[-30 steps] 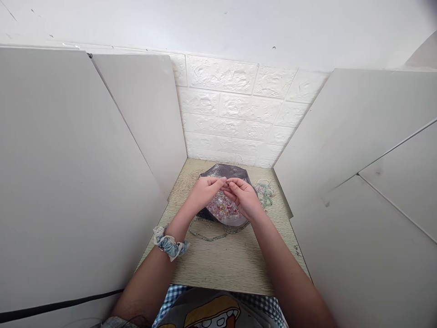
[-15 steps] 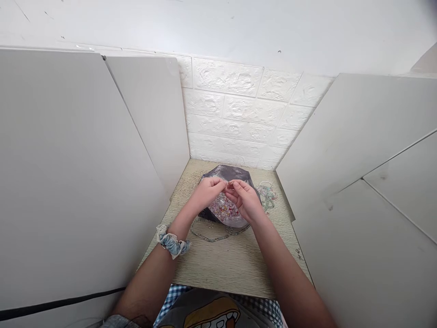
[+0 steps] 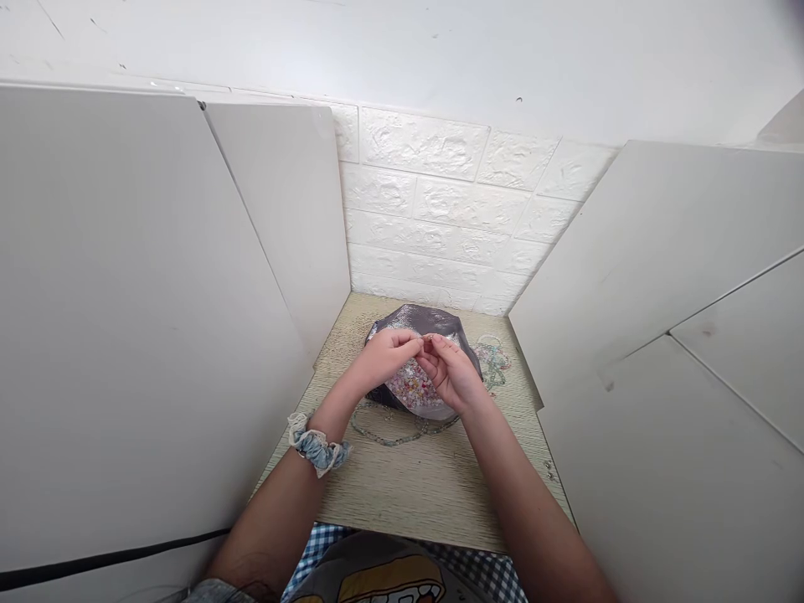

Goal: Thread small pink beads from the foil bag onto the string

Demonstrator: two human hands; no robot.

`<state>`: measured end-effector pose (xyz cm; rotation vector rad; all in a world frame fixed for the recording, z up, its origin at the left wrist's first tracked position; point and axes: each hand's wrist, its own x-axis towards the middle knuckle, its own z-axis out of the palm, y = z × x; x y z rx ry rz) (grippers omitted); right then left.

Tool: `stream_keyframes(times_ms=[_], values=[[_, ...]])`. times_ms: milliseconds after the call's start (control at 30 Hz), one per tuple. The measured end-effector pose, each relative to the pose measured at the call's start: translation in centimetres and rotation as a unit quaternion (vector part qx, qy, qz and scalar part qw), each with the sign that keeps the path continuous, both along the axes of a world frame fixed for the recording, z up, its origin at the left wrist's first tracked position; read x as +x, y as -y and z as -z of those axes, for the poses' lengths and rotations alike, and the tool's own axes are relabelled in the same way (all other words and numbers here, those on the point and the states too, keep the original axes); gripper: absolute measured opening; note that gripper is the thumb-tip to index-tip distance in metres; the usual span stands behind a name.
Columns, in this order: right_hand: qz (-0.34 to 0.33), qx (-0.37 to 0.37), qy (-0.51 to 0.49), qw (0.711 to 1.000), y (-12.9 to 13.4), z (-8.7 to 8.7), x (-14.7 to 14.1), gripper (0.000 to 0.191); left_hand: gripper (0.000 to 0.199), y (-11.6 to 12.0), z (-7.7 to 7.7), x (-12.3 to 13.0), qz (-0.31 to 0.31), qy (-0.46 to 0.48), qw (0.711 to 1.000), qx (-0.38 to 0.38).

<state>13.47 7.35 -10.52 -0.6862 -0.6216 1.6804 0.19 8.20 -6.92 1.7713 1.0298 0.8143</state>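
My left hand and my right hand meet fingertip to fingertip above a dark bag with a silvery lining. Both are closed in a pinch. Whatever sits between the fingertips is too small to make out. Below them, a heap of small pink, white and red beads lies in the bag's open mouth. A strand of greyish-green beads curves over the table in front of the bag. Around my left wrist is a light blue scrunchie.
More beaded strands, greenish and pink, lie right of the bag. Small metallic bits rest at the table's right edge. White panels flank the wooden table on both sides, and a white brick-patterned wall closes the back.
My fingertips have drawn slightly closer together, the left ones shifting a little to the right. The bag and strands stay where they were.
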Motion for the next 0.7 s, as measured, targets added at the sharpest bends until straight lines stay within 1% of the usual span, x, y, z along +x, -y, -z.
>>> stream_keyframes(times_ms=[133,233,300,467,700], values=[[0.008,-0.005,-0.012,1.000,0.06,-0.26,0.02,0.009,0.026,0.17,-0.24,0.02,0.026,0.018,0.999,0.016],[0.009,-0.002,-0.021,1.000,0.18,-0.43,0.01,0.007,0.025,0.18,-0.26,0.07,0.034,0.030,0.999,0.016],[0.002,0.005,-0.023,1.000,0.26,-0.47,0.02,0.007,0.026,0.14,-0.18,0.08,0.024,0.033,0.999,0.011],[-0.017,0.023,-0.011,1.000,0.26,-0.36,0.10,0.008,0.027,0.07,0.01,0.00,-0.022,0.038,0.999,0.006],[-0.040,0.032,-0.005,0.999,0.12,-0.26,0.17,0.009,0.027,0.23,-0.36,0.01,-0.032,0.046,0.998,-0.006]])
